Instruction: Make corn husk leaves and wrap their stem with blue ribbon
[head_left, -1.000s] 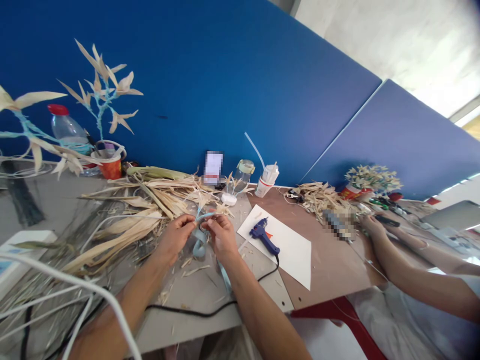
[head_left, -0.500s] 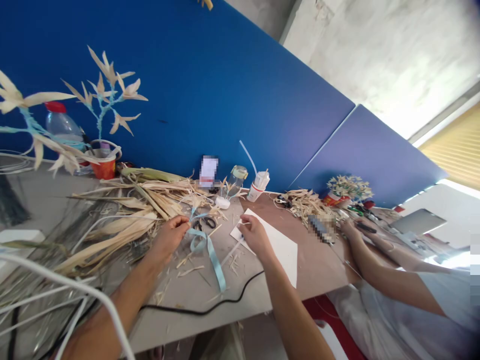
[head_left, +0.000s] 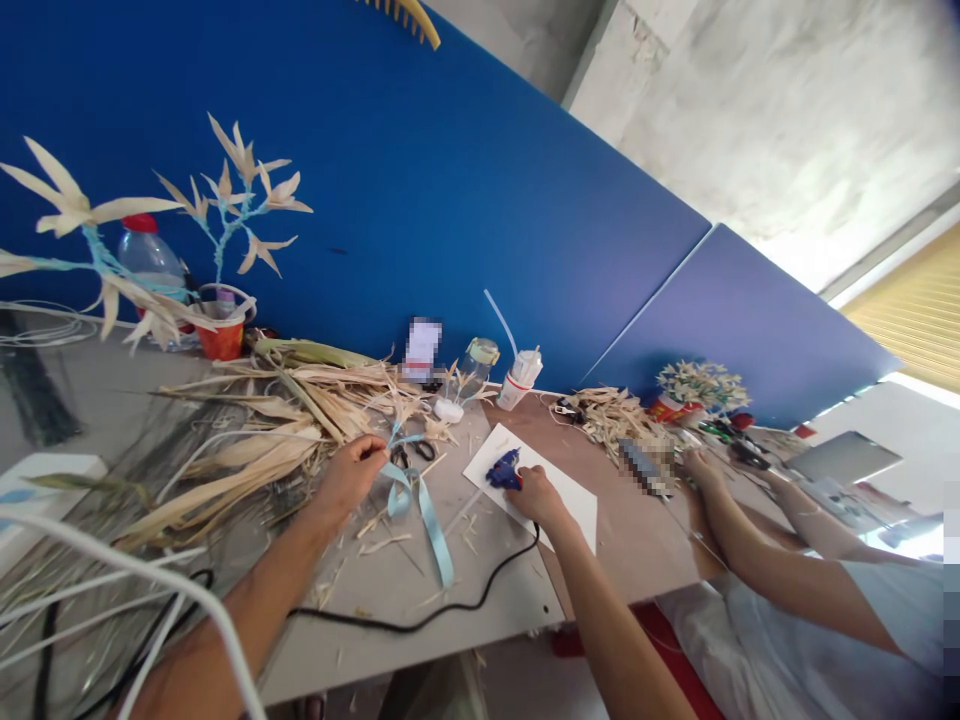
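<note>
My left hand (head_left: 358,468) is closed in a pinch on the stem of a husk flower (head_left: 403,408). Light blue ribbon (head_left: 429,535) hangs from that stem and trails in a loop onto the table. My right hand (head_left: 538,494) is wrapped round the handle of a blue glue gun (head_left: 504,469), whose nozzle end points left over a white sheet (head_left: 574,490). A black cord (head_left: 450,607) runs from below this hand across the table. Black-handled scissors (head_left: 426,450) lie just beyond the ribbon, partly hidden.
Dry corn husks (head_left: 247,450) are heaped at left, near husk flowers in a red pot (head_left: 221,340). A phone (head_left: 421,348), a glass jar (head_left: 480,360) and a white cup (head_left: 520,378) stand along the blue partition (head_left: 450,180). At right, a co-worker's arms (head_left: 757,535) rest over the table.
My right hand has shifted right, and the blue glue gun now shows in its grip. My left hand keeps its pinch on the flower stem. The view has tilted slightly.
</note>
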